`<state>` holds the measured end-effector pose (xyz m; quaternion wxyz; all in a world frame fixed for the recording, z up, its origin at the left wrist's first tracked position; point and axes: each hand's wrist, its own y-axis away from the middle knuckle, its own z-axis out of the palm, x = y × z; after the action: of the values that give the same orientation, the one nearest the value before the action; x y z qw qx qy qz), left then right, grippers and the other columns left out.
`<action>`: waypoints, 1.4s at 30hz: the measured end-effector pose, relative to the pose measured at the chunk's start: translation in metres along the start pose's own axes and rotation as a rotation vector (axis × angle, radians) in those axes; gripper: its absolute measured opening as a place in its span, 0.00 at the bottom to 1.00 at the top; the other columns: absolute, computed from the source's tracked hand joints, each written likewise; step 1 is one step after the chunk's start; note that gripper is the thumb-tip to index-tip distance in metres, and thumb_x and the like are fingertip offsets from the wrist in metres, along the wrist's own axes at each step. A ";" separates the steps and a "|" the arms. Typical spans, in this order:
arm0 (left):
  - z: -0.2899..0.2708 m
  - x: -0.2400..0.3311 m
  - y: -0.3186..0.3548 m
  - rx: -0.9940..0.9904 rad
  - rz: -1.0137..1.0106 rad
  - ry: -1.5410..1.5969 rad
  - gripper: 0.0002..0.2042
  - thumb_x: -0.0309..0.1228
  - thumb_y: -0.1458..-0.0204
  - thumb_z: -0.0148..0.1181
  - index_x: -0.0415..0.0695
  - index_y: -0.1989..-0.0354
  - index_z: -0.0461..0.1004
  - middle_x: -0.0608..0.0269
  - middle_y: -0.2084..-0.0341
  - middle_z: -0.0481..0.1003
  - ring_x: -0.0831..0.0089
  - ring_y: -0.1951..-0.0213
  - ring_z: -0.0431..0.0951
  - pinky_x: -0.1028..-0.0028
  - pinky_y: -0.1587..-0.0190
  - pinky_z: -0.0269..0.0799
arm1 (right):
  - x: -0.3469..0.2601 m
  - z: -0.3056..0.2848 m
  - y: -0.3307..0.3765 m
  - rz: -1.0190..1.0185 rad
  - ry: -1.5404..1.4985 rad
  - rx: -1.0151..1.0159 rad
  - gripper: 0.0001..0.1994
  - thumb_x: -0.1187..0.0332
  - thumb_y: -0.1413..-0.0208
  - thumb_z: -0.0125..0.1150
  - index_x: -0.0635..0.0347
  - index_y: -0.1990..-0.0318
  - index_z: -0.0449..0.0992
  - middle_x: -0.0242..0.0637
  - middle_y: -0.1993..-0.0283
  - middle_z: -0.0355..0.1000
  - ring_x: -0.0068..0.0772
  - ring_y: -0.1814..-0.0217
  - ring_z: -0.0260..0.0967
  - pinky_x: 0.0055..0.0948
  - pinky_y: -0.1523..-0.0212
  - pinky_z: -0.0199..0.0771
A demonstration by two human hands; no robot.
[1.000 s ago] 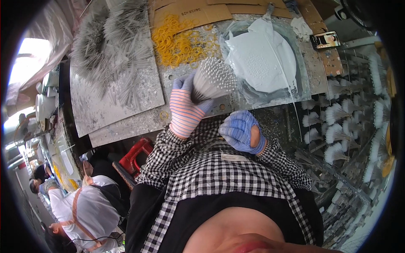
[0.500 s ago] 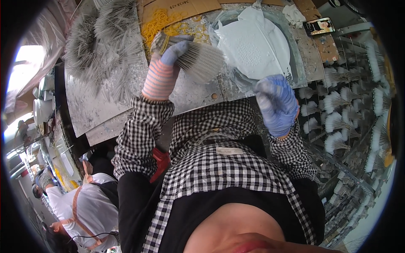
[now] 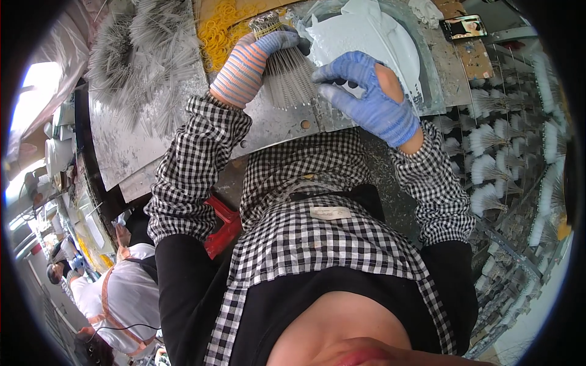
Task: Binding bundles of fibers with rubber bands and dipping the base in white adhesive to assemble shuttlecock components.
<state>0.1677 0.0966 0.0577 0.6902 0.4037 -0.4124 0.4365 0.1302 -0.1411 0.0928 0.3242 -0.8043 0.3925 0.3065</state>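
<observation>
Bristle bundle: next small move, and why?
Probably close the right hand onto the bristle bundle. The left hand grips its upper end near the yellow rubber bands; the right fingertips sit open beside the splayed lower end.

Bare desk (image 3: 268, 125) lies open below the bristle bundle (image 3: 290, 76); yellow rubber bands (image 3: 223, 30) and a white tray (image 3: 372, 39) crowd behind.

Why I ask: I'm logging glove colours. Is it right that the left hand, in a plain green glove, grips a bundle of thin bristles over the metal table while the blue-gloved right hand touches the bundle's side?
Not quite. The head view shows the left hand in a pink-and-grey striped glove, not plain green. The rest stands: it grips the bundle of thin bristles over the metal table, and the blue-gloved right hand touches the bundle's side.
</observation>
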 end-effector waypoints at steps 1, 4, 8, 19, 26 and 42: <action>-0.002 -0.002 -0.002 -0.002 -0.003 0.000 0.16 0.38 0.44 0.63 0.38 0.54 0.81 0.58 0.60 0.82 0.71 0.58 0.82 0.72 0.52 0.79 | 0.003 0.002 -0.002 -0.026 0.008 -0.019 0.10 0.64 0.48 0.70 0.56 0.59 0.84 0.36 0.63 0.80 0.35 0.62 0.77 0.32 0.58 0.78; -0.008 -0.008 -0.006 -0.045 -0.011 -0.002 0.15 0.37 0.42 0.61 0.38 0.54 0.81 0.58 0.60 0.82 0.70 0.57 0.82 0.72 0.51 0.79 | 0.014 0.006 -0.004 -0.076 0.039 -0.052 0.09 0.65 0.48 0.70 0.57 0.60 0.84 0.35 0.64 0.80 0.32 0.61 0.77 0.31 0.57 0.77; -0.006 -0.007 -0.009 -0.092 -0.041 0.026 0.14 0.35 0.42 0.60 0.38 0.54 0.80 0.57 0.59 0.82 0.68 0.54 0.82 0.71 0.48 0.78 | 0.011 0.005 -0.005 -0.085 0.108 -0.069 0.09 0.68 0.49 0.72 0.58 0.61 0.84 0.34 0.66 0.79 0.29 0.62 0.76 0.29 0.57 0.77; -0.014 -0.015 -0.023 -0.158 -0.079 0.072 0.27 0.33 0.46 0.62 0.40 0.37 0.67 0.55 0.52 0.79 0.64 0.50 0.80 0.63 0.40 0.74 | 0.022 -0.021 -0.010 0.167 0.093 -0.105 0.13 0.57 0.48 0.69 0.53 0.59 0.85 0.36 0.64 0.81 0.28 0.63 0.79 0.26 0.60 0.77; -0.015 -0.011 0.003 -0.087 -0.038 0.321 0.30 0.38 0.45 0.64 0.35 0.37 0.64 0.47 0.46 0.74 0.58 0.44 0.77 0.59 0.38 0.75 | 0.010 -0.038 0.023 0.264 -0.185 0.182 0.07 0.69 0.44 0.68 0.58 0.58 0.84 0.30 0.62 0.81 0.17 0.64 0.73 0.20 0.59 0.74; 0.018 -0.064 0.061 0.285 -0.073 1.062 0.30 0.52 0.35 0.52 0.38 0.37 0.65 0.49 0.41 0.71 0.58 0.41 0.75 0.58 0.39 0.76 | -0.012 0.011 0.049 0.331 -0.353 0.169 0.08 0.71 0.44 0.70 0.59 0.57 0.83 0.29 0.62 0.81 0.16 0.63 0.74 0.19 0.60 0.74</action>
<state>0.0891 0.0800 0.0165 0.7566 0.2316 0.0699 0.6075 0.0808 -0.1516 0.0814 0.3993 -0.6332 0.4803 0.4570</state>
